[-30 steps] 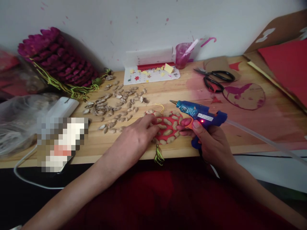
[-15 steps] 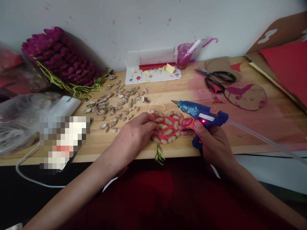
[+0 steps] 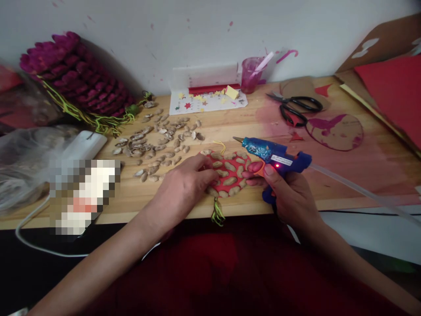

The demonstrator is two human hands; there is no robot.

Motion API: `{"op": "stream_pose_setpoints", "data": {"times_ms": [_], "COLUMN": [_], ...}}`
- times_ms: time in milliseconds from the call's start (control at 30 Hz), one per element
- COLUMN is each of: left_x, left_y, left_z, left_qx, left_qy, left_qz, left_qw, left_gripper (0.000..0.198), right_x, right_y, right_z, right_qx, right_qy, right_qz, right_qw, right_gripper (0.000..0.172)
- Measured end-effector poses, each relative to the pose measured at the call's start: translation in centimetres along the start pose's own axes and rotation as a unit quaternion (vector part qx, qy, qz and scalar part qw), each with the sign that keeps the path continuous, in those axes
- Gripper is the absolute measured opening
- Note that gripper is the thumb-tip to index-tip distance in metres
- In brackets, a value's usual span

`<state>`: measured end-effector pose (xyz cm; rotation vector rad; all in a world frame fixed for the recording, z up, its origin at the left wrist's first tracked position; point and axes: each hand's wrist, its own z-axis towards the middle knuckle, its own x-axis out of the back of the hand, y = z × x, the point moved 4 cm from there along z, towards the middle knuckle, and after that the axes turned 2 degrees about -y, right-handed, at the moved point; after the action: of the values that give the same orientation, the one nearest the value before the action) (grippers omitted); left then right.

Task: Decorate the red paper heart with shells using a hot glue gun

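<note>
A: Near the front edge of the wooden table [image 3: 329, 175]: one red heart-shaped piece [image 3: 228, 173], covered with tan shells, a yellow-green tassel hanging off the table edge below it.

B: Hands?

A: Two. Left hand [image 3: 186, 186] lies on the heart's left side, fingers pressing flat on it, not pinching. Right hand [image 3: 291, 193] is wrapped around the grip of one blue glue gun [image 3: 274, 156], finger on the orange trigger, red light on, metal nozzle pointing left above the heart's top right. A clear glue stick sticks out the back toward the right.

B: Loose shells?

A: Too many to count, a scatter of shells [image 3: 158, 142] just behind and left of the heart. Small, oval, rough.

B: Rest?

A: One pair of black scissors [image 3: 299, 107], one pink cup [image 3: 250, 74] by the wall, one round cardboard disc [image 3: 335, 131], one purple scaled ornament [image 3: 75, 77] far left. Bare wood right of the gun; left side crowded.
</note>
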<state>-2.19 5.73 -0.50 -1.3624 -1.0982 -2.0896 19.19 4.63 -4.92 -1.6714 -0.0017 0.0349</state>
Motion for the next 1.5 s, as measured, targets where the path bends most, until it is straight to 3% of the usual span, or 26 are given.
{"op": "stream_pose_setpoints", "data": {"times_ms": [533,667,833,1000,1167,1500], "left_x": [-0.2,-0.4,0.3,-0.6,-1.2,-1.1], "left_y": [0.0,-0.2,-0.6,0.3,1.3,1.8], "left_z": [0.4,-0.4,-2.7,-4.1,-4.1,-3.8], "left_qx": [-0.035,-0.034,-0.023,-0.047,-0.063,-0.101], "left_qy": [0.000,0.032,0.126,0.051,-0.019,0.002], "left_qz": [0.039,0.027,0.004,0.046,0.118,0.172], "left_qw": [0.999,0.999,0.992,0.997,0.991,0.980], "left_gripper": [0.017,0.019,0.038,0.044,0.041,0.036], "right_x": [-0.1,-0.1,-0.1,-0.1,0.2,0.6], "right_y": [0.0,0.2,0.4,0.4,0.3,-0.1], "right_z": [0.1,0.2,0.4,0.3,0.1,0.2], "right_qx": [0.006,0.013,0.018,0.017,-0.027,-0.065], "right_qy": [-0.001,-0.005,-0.009,-0.004,0.013,0.042], "right_qz": [0.013,0.028,0.024,0.026,0.025,0.001], "right_qw": [1.000,1.000,1.000,1.000,0.999,0.997], "right_gripper": [0.020,0.022,0.024,0.024,0.021,0.018]}}
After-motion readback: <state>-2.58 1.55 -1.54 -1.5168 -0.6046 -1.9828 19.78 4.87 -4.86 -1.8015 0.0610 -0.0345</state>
